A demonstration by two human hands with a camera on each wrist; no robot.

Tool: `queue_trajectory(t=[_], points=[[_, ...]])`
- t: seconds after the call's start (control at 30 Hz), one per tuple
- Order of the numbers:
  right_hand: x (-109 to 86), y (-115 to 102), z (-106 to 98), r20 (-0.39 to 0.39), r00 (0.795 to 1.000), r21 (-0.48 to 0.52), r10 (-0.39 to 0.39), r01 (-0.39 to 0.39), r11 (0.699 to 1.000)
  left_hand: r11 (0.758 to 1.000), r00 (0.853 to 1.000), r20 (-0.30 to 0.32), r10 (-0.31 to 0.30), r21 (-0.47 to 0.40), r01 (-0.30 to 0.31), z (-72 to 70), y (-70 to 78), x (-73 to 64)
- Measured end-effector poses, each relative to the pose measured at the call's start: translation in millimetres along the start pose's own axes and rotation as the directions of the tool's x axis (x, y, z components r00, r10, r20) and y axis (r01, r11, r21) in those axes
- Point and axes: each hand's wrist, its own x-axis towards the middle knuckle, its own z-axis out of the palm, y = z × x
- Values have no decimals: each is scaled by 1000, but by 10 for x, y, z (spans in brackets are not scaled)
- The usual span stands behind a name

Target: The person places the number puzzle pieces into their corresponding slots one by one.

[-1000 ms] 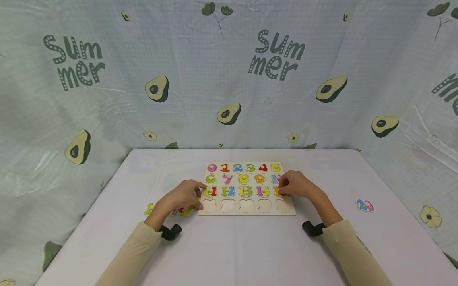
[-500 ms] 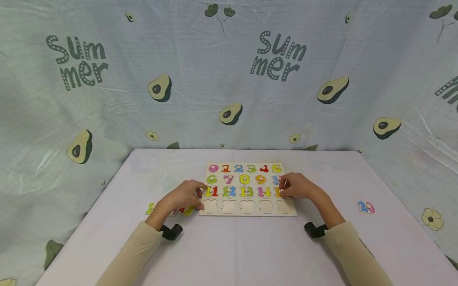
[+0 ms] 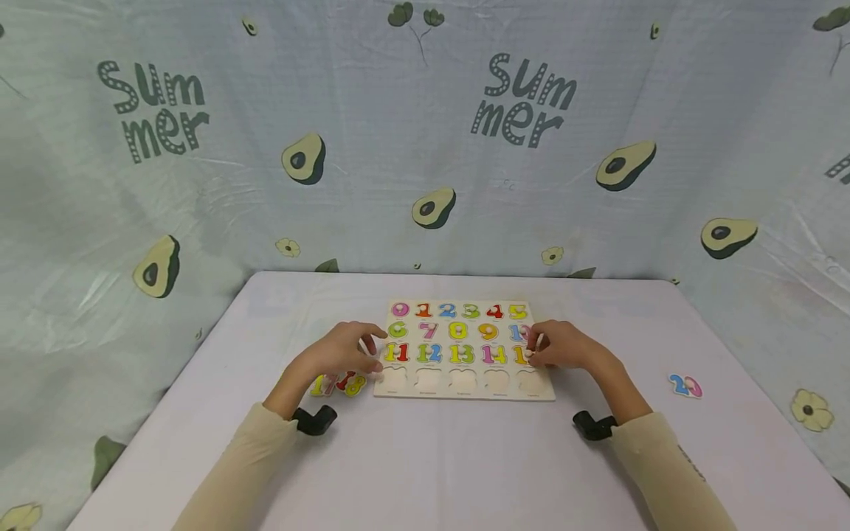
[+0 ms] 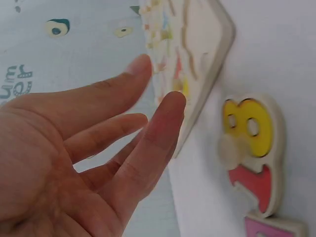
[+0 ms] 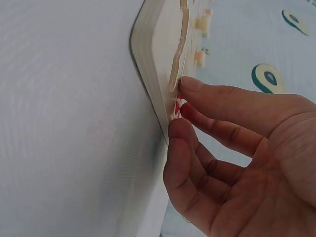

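Note:
A wooden number puzzle board (image 3: 405, 395) lies on the table, its upper three rows filled with coloured knobbed numbers and its bottom row showing bare recesses. My right hand (image 3: 563, 344) is at the board's right edge, thumb and fingertips curled in at the number 15 piece (image 3: 519, 355); the 5 is mostly hidden. Red shows between those fingers in the right wrist view. My left hand (image 3: 343, 348) hovers by the board's left edge with thumb and fingers spread apart, holding nothing. Below it lie the number 18 piece (image 4: 254, 128) and the number 17 piece (image 3: 324, 385).
The number 20 piece (image 3: 685, 386) lies apart on the right side of the white table (image 3: 432, 464). A printed cloth (image 3: 372, 88) hangs behind and on both sides. Each wrist carries a black camera mount (image 3: 316, 420).
My left hand has lifted off the board's left edge, and its forearm now uncovers the 17 and covers a green-and-yellow piece. My right hand stays at the 15. The head view shifts slightly.

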Motion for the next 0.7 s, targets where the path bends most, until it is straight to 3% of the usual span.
queue_trajectory(t=[0.2,0.37,0.57,0.63,0.7], points=[[-35,33,-24,8,1000,9,30,-30,1000,992,994,-66,86,-90,-92,-131,18,-121],[-59,62,-48,27,999,21,38,-39,999,990,976,-189,104,-73,-120,-200,-62,-258],[-48,74,-48,40,997,43,62,-64,997,998,932,-360,48,-16,-57,-314,-353,-489],[-36,69,-43,43,997,51,67,-69,996,1000,925,-380,18,-5,-21,-352,-480,-574],[-31,60,-39,47,997,58,67,-69,996,1000,927,-375,-3,12,8,-385,-609,-655]])
